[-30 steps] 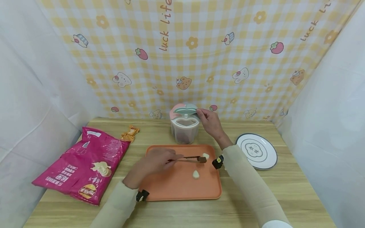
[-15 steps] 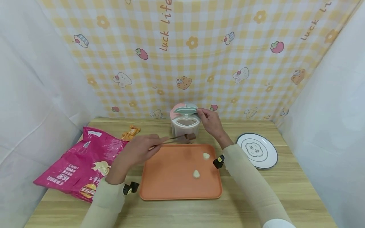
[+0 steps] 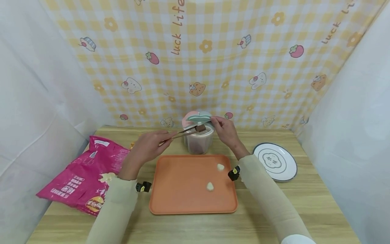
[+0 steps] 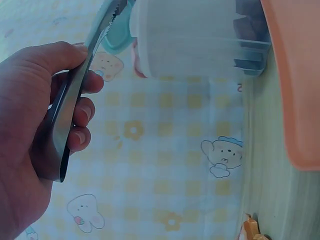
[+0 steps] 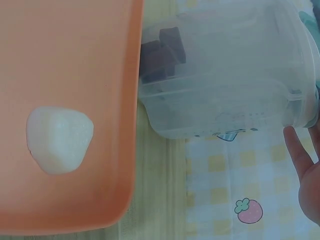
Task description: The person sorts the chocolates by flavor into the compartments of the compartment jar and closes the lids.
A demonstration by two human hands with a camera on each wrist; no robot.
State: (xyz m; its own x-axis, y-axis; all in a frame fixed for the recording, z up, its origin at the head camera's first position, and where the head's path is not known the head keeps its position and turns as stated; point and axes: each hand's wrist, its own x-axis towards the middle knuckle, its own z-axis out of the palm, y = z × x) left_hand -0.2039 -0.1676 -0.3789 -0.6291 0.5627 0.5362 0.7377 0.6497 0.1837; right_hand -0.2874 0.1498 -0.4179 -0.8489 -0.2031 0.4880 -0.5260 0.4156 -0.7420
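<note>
My left hand [image 3: 151, 144] grips metal tongs [image 4: 75, 95], and their tips pinch a brown block [image 3: 200, 128] over the mouth of a clear container [image 3: 199, 144]. The container's green lid flap [image 3: 199, 118] stands raised, and my right hand [image 3: 225, 131] holds its right edge with the fingertips. Through the container wall, several dark brown pieces [image 5: 162, 55] show at the bottom in the right wrist view. On the orange tray [image 3: 179, 200] in front lie two white pieces, one white piece [image 3: 210, 186] near the middle and another white piece [image 3: 220, 166] by the right rim.
A large magenta snack bag [image 3: 82, 176] lies at the left, partly behind my left forearm. Behind my left hand an orange-wrapped packet [image 4: 252, 230] is mostly hidden. At the right sits a white plate [image 3: 287, 166] with a dark rim. A checked cloth [image 3: 228, 74] hangs behind the table.
My left hand has lifted the tongs with the brown block from above the tray, leftward and up, to the container's mouth. The right hand stays at the lid flap.
</note>
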